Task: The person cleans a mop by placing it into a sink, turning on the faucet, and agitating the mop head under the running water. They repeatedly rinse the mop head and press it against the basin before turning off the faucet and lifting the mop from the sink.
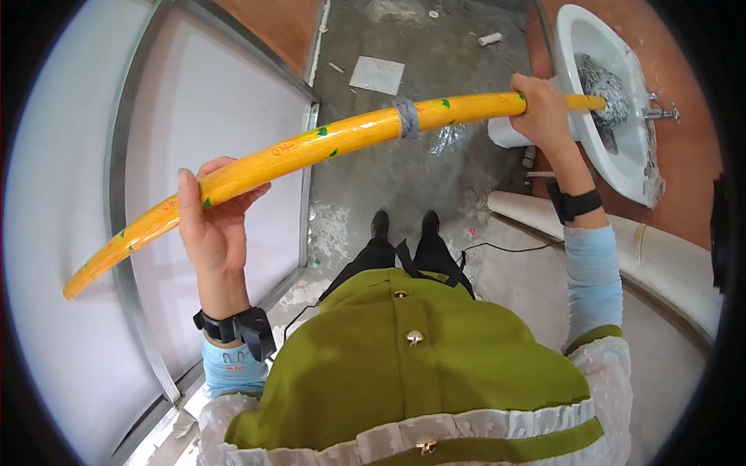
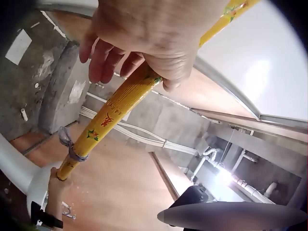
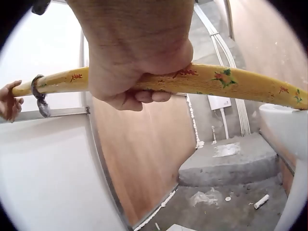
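A long yellow mop point(image 1: 334, 140), its handle patterned with green and red, stretches across the front of the body. It looks bowed in the head view, and a grey strip point(image 1: 407, 118) is tied around its middle. My left hand point(image 1: 217, 221) loosely holds the handle toward its free end, thumb on one side and fingers on the other. Nearer the sink, my right hand point(image 1: 542, 115) grips it from above, fingers wrapped round, as the right wrist view shows. Black-and-white mop strands point(image 1: 610, 97) lie in the white sink point(image 1: 569, 46) at the handle's right end.
A metal tap point(image 1: 662, 113) sticks out at the sink's far side. Pale framed panels point(image 1: 217, 116) stand close on the left. On the wet grey floor point(image 1: 466, 179) lie a white sheet point(image 1: 378, 74) and a small white tube point(image 1: 490, 39). A thick pale roll point(image 1: 544, 217) is at right.
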Demonstrator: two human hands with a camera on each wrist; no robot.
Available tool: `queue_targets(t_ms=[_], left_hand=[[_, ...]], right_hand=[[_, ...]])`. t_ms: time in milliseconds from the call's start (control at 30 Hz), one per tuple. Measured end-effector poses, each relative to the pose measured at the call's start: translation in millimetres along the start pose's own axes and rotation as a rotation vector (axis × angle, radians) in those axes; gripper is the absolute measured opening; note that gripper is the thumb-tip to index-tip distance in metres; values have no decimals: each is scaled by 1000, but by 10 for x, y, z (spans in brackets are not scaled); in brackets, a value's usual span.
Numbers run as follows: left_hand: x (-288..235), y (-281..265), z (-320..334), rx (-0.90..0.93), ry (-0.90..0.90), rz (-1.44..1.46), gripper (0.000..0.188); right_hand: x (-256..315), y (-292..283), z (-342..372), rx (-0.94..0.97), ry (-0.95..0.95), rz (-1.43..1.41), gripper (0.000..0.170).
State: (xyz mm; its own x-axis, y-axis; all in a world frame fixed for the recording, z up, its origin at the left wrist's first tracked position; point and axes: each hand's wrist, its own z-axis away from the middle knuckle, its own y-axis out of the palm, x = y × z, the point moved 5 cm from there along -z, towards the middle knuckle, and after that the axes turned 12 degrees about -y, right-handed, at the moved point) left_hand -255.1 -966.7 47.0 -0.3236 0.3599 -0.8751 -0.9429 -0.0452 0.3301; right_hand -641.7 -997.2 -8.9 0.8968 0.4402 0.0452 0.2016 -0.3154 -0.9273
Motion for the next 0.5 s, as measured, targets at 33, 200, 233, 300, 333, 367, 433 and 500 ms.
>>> queue_targets(t_ms=[33, 200, 233, 300, 333, 367, 433, 500], left_hand=[[18, 49, -2, 14, -14, 0, 47], [216, 301, 170, 156, -178, -101, 49], [291, 405, 220, 228, -241, -235, 45], [200, 568, 311, 336, -179, -887, 39], [47, 741, 359, 296, 210, -1160, 38], [-66, 970, 437, 214, 618, -1388, 39], [-172, 1428, 410, 134, 888, -1584, 40], [-162, 1637, 375, -12, 1150, -1805, 41]], right_hand=[[-45, 14, 38, 10, 16, 8, 23], [-88, -3, 31, 61, 15, -11, 23], [-93, 7, 38, 67, -3, -59, 24], [-115, 29, 8, 64, -39, -146, 25], [-126, 12, -4, 104, -44, -136, 27], [-141, -8, -26, 194, -23, -117, 25], [-150, -14, -66, 217, -78, -156, 20], [-207, 2, -97, 249, -101, -192, 19]])
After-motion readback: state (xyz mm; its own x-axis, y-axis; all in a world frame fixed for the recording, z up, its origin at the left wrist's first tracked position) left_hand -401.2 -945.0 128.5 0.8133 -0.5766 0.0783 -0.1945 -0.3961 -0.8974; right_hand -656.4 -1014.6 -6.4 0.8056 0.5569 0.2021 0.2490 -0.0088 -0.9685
